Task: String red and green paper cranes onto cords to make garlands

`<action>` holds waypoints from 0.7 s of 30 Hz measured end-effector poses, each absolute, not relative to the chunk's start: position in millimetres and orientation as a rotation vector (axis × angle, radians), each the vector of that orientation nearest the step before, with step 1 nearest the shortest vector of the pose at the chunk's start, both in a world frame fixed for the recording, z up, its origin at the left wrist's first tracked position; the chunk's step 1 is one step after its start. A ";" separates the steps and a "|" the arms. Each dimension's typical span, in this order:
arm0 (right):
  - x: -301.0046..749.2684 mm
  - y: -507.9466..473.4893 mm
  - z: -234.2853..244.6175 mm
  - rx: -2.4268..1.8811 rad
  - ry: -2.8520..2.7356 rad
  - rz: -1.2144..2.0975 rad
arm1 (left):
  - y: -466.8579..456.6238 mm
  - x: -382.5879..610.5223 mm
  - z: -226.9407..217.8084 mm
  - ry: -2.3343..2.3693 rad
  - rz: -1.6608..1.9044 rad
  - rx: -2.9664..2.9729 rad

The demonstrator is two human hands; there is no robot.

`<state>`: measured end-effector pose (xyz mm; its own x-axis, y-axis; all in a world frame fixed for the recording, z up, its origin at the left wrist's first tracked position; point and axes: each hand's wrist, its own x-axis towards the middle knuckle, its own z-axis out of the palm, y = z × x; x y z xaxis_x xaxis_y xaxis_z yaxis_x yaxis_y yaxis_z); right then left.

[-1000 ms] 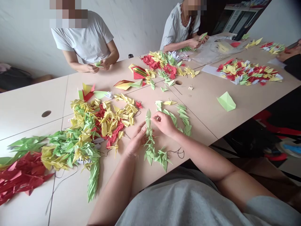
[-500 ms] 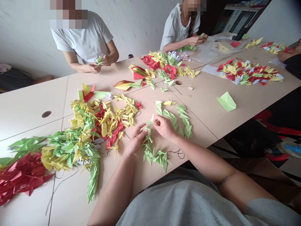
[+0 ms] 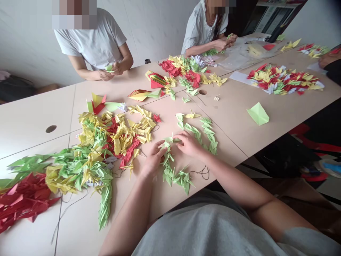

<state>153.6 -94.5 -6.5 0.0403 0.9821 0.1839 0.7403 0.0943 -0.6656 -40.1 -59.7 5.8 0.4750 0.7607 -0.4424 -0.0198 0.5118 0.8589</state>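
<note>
My left hand [image 3: 154,159] is closed, its thumb and fingers pinching a light green paper crane [image 3: 167,141] at the upper end of a strung row of cranes. Across from it, my right hand [image 3: 189,145] has its fingertips closed on the same crane's right side. Just what the right fingertips grip is partly hidden. The green crane string [image 3: 167,172] hangs down from my left fingertips and curves along the table toward me. Beyond my right hand lie more rows of green cranes [image 3: 209,129] and a single yellow crane [image 3: 192,115].
A big heap of yellow, green and red cranes [image 3: 93,153] spreads to my left, with dark thread [image 3: 68,206] trailing from it. Folded red cranes [image 3: 23,199] lie farther left. A green paper sheet [image 3: 258,114] is at the right. Two co-workers fold paper across the table [image 3: 229,117].
My right hand has shifted from a tight pinch above the crane to flatter fingers at its side. My left hand stays about where it was. The co-worker opposite has lowered a green paper piece slightly.
</note>
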 end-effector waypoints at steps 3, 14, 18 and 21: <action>150.2 -91.2 -7.6 -1.729 -1.846 0.408 | -59.7 -40.2 6.0 0.958 0.573 0.915; 145.7 -77.6 -17.9 -1.797 -1.751 0.251 | -61.5 -37.9 13.5 0.979 0.583 0.837; 145.6 -83.0 -15.2 -1.695 -1.672 0.240 | -62.1 -37.1 16.0 0.991 0.570 0.843; 145.8 -90.1 -9.9 -1.535 -1.655 0.316 | -62.1 -37.2 15.9 0.966 0.574 0.818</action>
<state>145.8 -90.1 -9.9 0.0979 0.9125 0.3973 0.7017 0.2198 -0.6778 -37.2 -62.1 15.9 0.4639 0.7417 -0.4845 -0.0704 0.5761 0.8144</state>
